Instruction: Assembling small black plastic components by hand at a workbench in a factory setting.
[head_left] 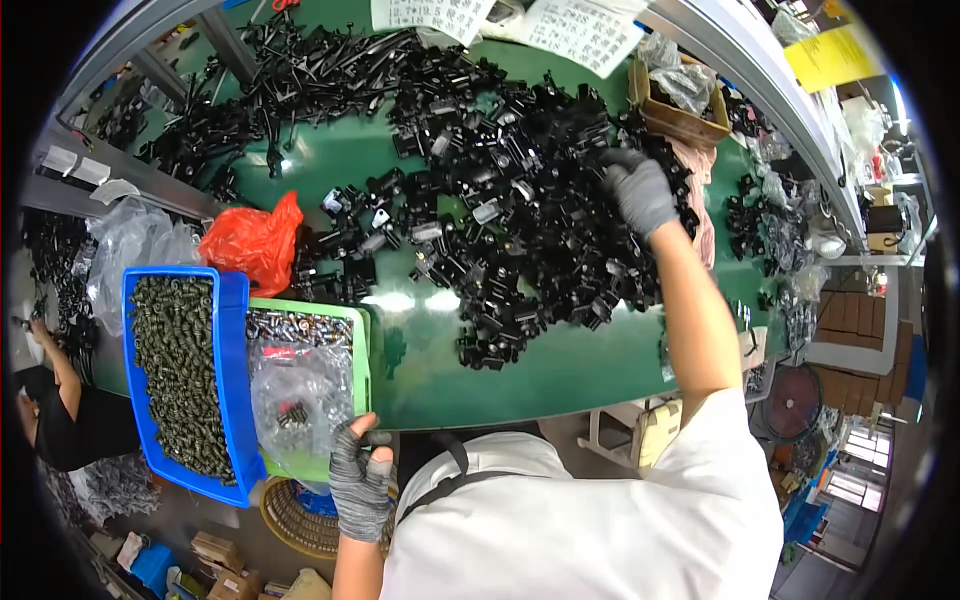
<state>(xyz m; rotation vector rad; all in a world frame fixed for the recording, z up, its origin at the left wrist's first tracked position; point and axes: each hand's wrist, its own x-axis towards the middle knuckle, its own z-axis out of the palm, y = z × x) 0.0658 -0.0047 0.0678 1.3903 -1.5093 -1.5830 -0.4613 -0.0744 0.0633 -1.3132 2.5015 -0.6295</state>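
Note:
My right hand (641,192), in a grey glove, is stretched out over the right part of a wide heap of small black parts (485,212). Its fingertips are blurred against the dark heap, so I cannot see whether they hold one. Low at the left, my left hand (362,488) wears a grey glove with bare fingertips. Thumb and forefinger stand apart beside the near corner of a light green tray (362,375), with nothing visible between them. Small shiny metal pieces (300,328) and a clear plastic bag (300,395) lie in that tray.
A blue bin (233,400) of dark coil-like parts (175,370) adjoins the tray. Behind them lies a red plastic bag (255,240). Long black parts (320,70), printed sheets (580,32) and a brown box (690,122) line the green table's (420,390) far side. Another person (75,415) is at far left.

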